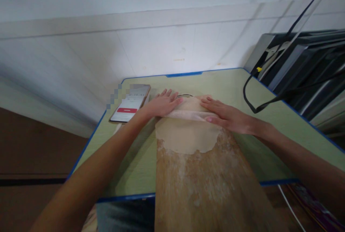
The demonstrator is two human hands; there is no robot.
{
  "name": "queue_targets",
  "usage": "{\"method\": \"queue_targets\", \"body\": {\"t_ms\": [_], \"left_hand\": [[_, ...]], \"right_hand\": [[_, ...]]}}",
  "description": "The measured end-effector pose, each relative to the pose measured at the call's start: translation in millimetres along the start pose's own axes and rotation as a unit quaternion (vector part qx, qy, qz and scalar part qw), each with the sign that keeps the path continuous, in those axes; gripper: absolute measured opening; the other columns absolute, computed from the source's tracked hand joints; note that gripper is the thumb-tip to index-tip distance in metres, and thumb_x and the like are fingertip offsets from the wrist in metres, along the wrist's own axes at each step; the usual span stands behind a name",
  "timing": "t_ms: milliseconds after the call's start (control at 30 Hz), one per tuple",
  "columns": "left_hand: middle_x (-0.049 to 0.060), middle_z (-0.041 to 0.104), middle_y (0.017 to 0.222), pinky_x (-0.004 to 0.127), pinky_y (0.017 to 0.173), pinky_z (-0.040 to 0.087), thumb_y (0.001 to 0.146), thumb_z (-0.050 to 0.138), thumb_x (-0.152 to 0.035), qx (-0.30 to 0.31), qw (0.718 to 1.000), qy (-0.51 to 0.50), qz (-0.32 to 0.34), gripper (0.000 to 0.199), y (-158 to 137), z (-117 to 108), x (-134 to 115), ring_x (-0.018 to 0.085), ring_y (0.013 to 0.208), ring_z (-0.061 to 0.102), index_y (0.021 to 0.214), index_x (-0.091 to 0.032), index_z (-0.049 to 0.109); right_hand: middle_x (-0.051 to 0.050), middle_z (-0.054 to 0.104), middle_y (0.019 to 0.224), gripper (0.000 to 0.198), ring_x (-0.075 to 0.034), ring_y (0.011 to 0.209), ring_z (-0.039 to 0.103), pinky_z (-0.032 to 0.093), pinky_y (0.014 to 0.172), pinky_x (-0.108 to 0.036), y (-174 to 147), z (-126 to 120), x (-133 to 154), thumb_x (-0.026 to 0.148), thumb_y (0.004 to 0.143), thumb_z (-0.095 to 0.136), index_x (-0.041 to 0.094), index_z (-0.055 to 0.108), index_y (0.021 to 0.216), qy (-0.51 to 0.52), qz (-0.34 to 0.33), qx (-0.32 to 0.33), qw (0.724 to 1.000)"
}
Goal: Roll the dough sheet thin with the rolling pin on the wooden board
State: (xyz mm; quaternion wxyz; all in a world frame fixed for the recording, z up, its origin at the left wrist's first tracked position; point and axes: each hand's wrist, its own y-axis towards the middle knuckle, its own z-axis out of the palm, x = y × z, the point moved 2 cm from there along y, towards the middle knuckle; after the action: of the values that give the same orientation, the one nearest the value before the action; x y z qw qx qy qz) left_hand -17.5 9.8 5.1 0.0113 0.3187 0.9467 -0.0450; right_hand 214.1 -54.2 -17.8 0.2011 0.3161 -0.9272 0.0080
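A thin sheet of dough [187, 137] with a ragged near edge lies on a floured wooden board [199, 181]. Its far part is wrapped into a pale roll [192, 115] running crosswise; whether a rolling pin is inside is hidden. Flat on the roll's left end rests my left hand [164, 103], fingers stretched forward and holding nothing. My right hand [226, 114] presses on the right end the same way, palm down with its fingers extended. Part of a metal ring [185, 95] shows at the board's far end, between the hands.
On the green table [223, 81] with blue edges, a phone [129, 104] leans left of my left hand. A black cable [249, 104] loops over the right side. Dark flat panels [304, 63] stand beyond the right edge. A white wall [161, 49] borders the back.
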Motion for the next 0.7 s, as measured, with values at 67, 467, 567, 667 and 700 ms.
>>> {"method": "queue_targets", "body": {"t_ms": [67,467,567,667,700], "left_hand": [[0.017,0.026,0.151,0.052,0.109,0.023,0.097,0.008,-0.053,0.033,0.999,-0.005,-0.030,0.066,-6,0,-4,0.031,0.140,0.020,0.145,-0.013,0.026],[0.015,0.032,0.149,0.045,0.110,0.022,0.100,0.016,-0.042,-0.003,0.999,0.052,0.013,0.054,-35,5,-18,0.028,0.138,0.027,0.144,-0.014,0.030],[0.014,0.035,0.148,0.044,0.110,0.025,0.100,0.015,-0.042,-0.021,0.999,0.046,0.018,0.054,-43,6,-21,0.026,0.138,0.029,0.143,-0.016,0.033],[0.011,0.035,0.149,0.041,0.111,0.025,0.099,0.014,-0.043,-0.037,0.999,0.039,0.008,0.053,-52,5,-24,0.024,0.138,0.030,0.143,-0.018,0.033],[0.009,0.035,0.149,0.040,0.112,0.025,0.099,0.015,-0.043,-0.043,0.998,0.035,0.007,0.053,-55,5,-25,0.023,0.138,0.030,0.143,-0.019,0.033]], "right_hand": [[-0.015,0.034,0.147,0.067,-0.025,0.138,0.024,0.025,0.111,-0.051,-5,0,8,0.058,0.092,0.029,0.012,0.040,0.139,-0.027,-0.018,-0.011,0.999],[-0.021,0.049,0.137,0.064,-0.029,0.126,0.047,0.043,0.099,-0.047,-28,8,42,0.052,0.093,0.034,0.005,0.043,0.136,-0.166,-0.055,-0.077,0.982],[-0.018,0.049,0.138,0.062,-0.029,0.124,0.049,0.046,0.096,-0.047,-32,8,48,0.051,0.092,0.037,0.009,0.039,0.138,-0.167,-0.050,-0.080,0.982],[-0.017,0.044,0.142,0.065,-0.029,0.126,0.046,0.046,0.096,-0.047,-37,9,55,0.050,0.090,0.042,0.012,0.033,0.142,-0.160,-0.052,-0.085,0.982],[-0.017,0.043,0.143,0.066,-0.029,0.127,0.045,0.045,0.097,-0.048,-39,9,57,0.050,0.090,0.044,0.012,0.032,0.142,-0.161,-0.055,-0.086,0.982]]}}
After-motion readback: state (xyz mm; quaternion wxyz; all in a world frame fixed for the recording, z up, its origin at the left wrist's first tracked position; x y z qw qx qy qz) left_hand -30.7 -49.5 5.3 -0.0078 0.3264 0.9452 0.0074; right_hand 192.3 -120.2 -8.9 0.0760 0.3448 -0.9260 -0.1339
